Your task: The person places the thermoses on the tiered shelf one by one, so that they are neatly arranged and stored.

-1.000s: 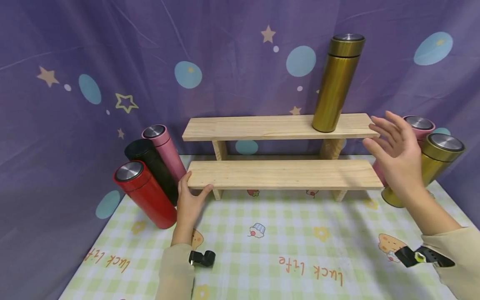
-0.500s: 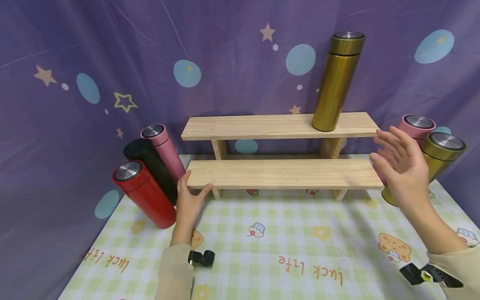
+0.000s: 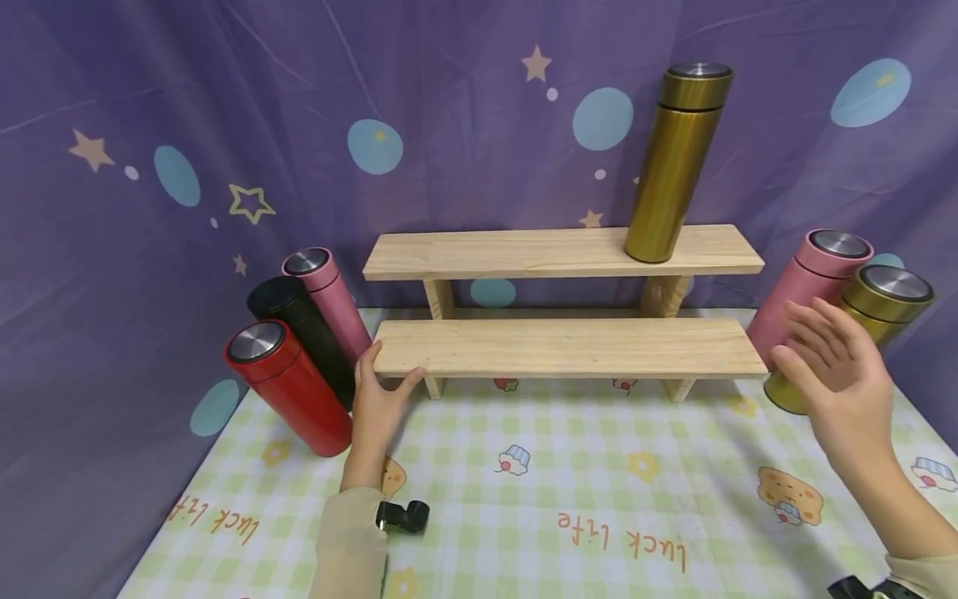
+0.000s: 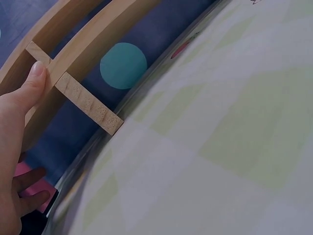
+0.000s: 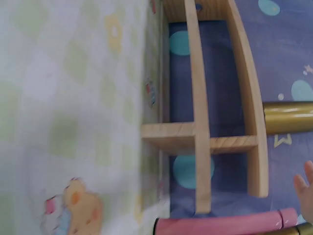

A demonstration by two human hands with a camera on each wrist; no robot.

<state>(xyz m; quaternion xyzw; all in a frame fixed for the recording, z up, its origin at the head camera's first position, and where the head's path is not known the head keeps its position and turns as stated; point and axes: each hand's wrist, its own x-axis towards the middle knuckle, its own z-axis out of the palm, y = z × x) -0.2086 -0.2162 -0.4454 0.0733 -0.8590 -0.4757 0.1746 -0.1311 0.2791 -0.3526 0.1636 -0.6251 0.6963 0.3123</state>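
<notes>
The left hand grips the lower left end of a two-tier wooden shelf, a red flask beside it; the right hand, thumb spread from its fingers, hovers before a gold flask. Beyond, between both hands, a second gold flask tops the shelf.

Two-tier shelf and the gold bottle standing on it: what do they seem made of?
Shelf: pale, matte wood, apparently unpainted, since grain shows. Gold bottle: probably metal with a satin finish, given its soft lengthwise highlights, though plastic can't be excluded.
</notes>
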